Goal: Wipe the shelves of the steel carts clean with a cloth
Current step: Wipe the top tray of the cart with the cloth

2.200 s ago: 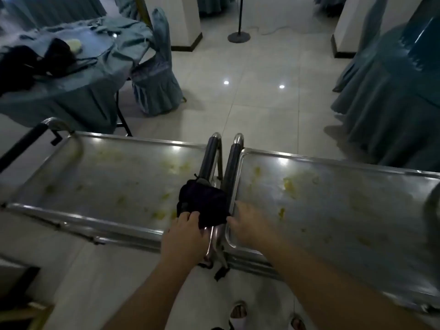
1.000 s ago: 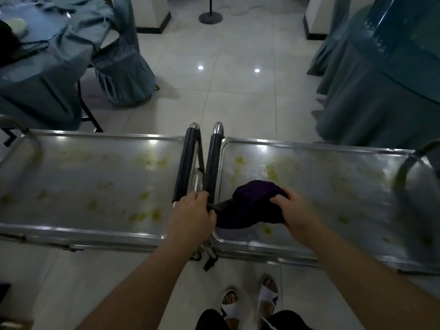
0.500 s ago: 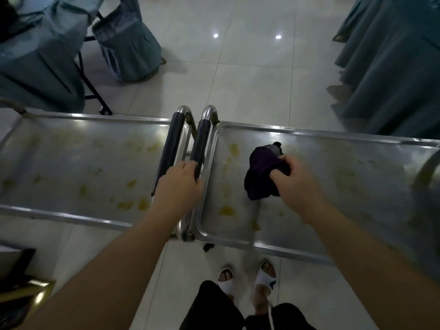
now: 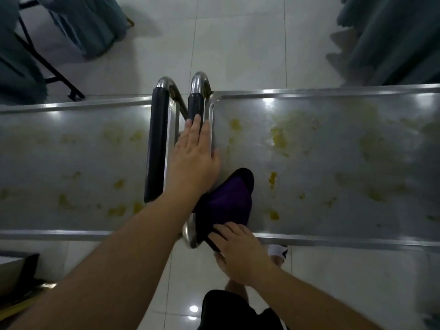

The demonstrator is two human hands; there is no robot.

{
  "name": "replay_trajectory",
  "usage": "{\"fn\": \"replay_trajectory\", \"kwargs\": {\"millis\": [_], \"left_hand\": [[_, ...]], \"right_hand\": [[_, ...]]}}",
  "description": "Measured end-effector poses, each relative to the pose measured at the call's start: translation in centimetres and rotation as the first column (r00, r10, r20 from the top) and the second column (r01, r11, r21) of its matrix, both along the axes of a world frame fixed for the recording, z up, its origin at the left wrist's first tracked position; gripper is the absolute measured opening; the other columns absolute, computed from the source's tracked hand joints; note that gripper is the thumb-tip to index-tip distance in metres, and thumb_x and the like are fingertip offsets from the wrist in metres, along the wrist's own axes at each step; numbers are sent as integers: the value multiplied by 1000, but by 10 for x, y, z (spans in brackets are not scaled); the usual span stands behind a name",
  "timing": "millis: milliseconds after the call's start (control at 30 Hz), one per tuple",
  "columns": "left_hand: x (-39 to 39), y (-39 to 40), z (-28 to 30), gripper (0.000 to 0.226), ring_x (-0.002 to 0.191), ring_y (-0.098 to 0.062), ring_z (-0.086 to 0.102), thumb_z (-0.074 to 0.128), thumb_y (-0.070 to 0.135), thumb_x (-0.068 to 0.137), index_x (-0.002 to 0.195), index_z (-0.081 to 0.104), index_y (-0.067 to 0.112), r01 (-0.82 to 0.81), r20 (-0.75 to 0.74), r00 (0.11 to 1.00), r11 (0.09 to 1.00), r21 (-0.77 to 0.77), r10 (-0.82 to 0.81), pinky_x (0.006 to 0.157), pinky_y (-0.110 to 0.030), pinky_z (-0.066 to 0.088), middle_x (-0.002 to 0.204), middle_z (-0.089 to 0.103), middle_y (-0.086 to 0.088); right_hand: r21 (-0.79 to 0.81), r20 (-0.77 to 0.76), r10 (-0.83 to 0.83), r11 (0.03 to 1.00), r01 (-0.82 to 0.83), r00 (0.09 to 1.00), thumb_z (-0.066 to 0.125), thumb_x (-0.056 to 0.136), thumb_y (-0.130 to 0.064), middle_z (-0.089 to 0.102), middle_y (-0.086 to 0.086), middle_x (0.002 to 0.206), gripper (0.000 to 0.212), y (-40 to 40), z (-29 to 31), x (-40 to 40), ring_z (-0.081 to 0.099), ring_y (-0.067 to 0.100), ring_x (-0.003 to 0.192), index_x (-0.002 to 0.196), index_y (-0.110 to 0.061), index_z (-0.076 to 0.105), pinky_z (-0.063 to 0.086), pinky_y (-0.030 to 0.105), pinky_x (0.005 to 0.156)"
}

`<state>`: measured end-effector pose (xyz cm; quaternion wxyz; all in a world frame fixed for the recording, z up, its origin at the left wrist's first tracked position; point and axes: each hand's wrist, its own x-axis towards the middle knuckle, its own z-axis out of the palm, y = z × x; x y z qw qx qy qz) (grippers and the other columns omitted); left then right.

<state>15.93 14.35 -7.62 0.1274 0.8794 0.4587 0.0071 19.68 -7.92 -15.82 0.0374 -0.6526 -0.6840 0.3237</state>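
Hands first: the left hand point(image 4: 194, 160) lies flat with fingers straight and pressed together, stretched along the black-sleeved handle point(image 4: 196, 107) of the right cart point(image 4: 333, 148), palm over the shelf's left rim. It's resting there, not wrapped around anything. The right hand point(image 4: 240, 253) is down at the near left corner of that same shelf, fingers point(image 4: 228, 231) curled onto the lower edge of the purple cloth point(image 4: 228, 201) and pinching it against the near rim. The thumb is hidden, so exactly how it clamps I can't tell. The cloth lies bunched on the steel at that corner, partly tucked under the left wrist.

Yellowish smears point(image 4: 277, 136) are all over the right shelf, and the left cart point(image 4: 71, 163) has its own patches. Its handle point(image 4: 157, 144) runs just beside the other one.

Compared with half a second back: the left hand was wrapped around the handles near their near end, and now it's opened out flat and slid further up. The right hand had the cloth gripped further out on the shelf and has dragged it back toward the near corner. The view has also tipped further down, nearly straight over the carts, with teal drapes point(image 4: 392, 39) at the top edge.
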Motion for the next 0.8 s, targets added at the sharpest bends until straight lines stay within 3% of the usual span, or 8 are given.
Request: {"fn": "replay_trajectory", "kwargs": {"millis": [67, 167, 300, 400, 467, 600, 700, 800], "left_hand": [[-3, -1, -11, 72, 162, -19, -12, 31, 46, 110, 169, 4, 14, 10, -14, 1000, 1000, 5, -10, 132, -41, -2, 177, -5, -5], [-4, -2, -16, 68, 162, -15, -14, 26, 45, 112, 169, 5, 14, -16, 35, 999, 1000, -4, 17, 132, -38, -5, 177, -5, -3], [-3, -3, -17, 66, 161, -13, -16, 21, 44, 113, 169, 2, 15, -22, 29, 999, 1000, 2, 22, 131, -37, -6, 177, -8, -2], [-2, -5, -17, 66, 160, -14, -19, 15, 45, 112, 168, -1, 14, -21, -6, 1000, 1000, 22, 21, 129, -34, -12, 176, -13, -2], [0, -7, -12, 68, 160, -15, -20, 10, 45, 110, 168, -3, 13, -16, -21, 1000, 1000, 12, 17, 129, -33, -13, 175, -17, -3], [1, -5, -12, 67, 162, -17, -11, 15, 41, 110, 168, 7, 9, -21, 49, 999, 1000, 13, 20, 131, -36, -6, 177, -5, -7], [-4, -4, -19, 66, 163, -17, -6, 19, 40, 110, 168, 13, 8, -23, 65, 998, 999, 36, 20, 132, -36, -4, 177, 2, -8], [-1, -4, -18, 68, 163, -18, -7, 17, 42, 109, 168, 13, 9, -21, 54, 998, 999, 28, 19, 132, -35, -5, 177, 1, -7]], "right_hand": [[50, 24, -98, 994, 97, 995, 49, 96, -42, 42, -4, 161, 58, 7, -1, -1, 36, 23, 148, 152, -28, 44, 34, 47, 120], [65, 43, -148, 987, 145, 988, 42, 102, -54, 16, -7, 173, 67, 28, -15, 0, 6, 24, 161, 164, -33, 26, 9, 50, 127], [98, 92, -206, 975, 197, 974, 41, 103, -57, 17, -5, 173, 69, 63, -36, 2, 3, 27, 161, 165, -32, 23, 17, 56, 126], [180, 114, -272, 952, 249, 956, 37, 103, -62, 1, -1, 175, 84, 107, -41, 17, 2, 28, 161, 165, -29, -9, 13, 56, 127], [188, 156, -277, 951, 246, 948, 33, 99, -64, -2, 2, 174, 90, 146, -38, 38, 4, 31, 161, 162, -29, -20, 10, 57, 128], [127, 242, -295, 954, 271, 924, 5, 92, -64, -2, -1, 175, 80, 234, -44, 98, -4, 30, 161, 165, -33, -2, -1, 56, 128], [168, 253, -380, 923, 347, 889, 15, 98, -66, 3, -2, 175, 75, 290, -46, 138, 0, 29, 161, 166, -34, 9, -3, 55, 128], [194, 290, -360, 929, 314, 886, 19, 99, -65, 1, 0, 175, 74, 309, -47, 157, -4, 31, 161, 166, -33, 11, -4, 57, 127]]}}
